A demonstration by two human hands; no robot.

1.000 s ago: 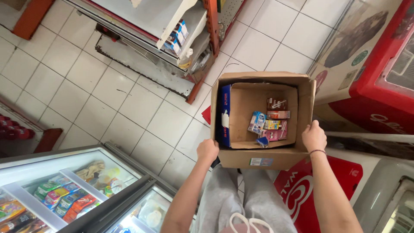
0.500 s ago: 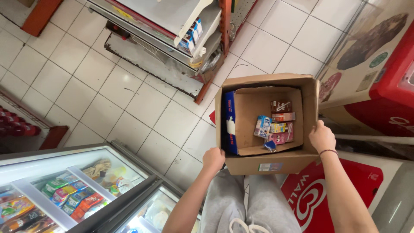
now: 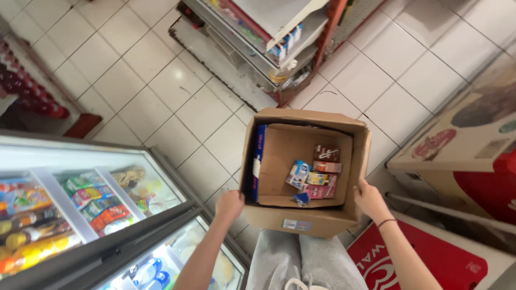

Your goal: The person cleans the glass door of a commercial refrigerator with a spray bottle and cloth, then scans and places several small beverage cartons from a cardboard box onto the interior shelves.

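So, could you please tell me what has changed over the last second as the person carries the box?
The view has swung: the shelf unit sits nearer the middle of the picture and more of the glass-topped freezer shows at the left. The cardboard box has barely moved in the view. Unchanged: the left hand and right hand still grip the box's near corners, and the small packets lie inside.

Both bare forearms reach forward from the bottom edge, angled inward and upward. The left hand (image 3: 230,204) is curled into a closed grip, knuckles up. The right hand (image 3: 368,198) is likewise clasped, fingers wrapped out of sight, a thin dark band around its wrist
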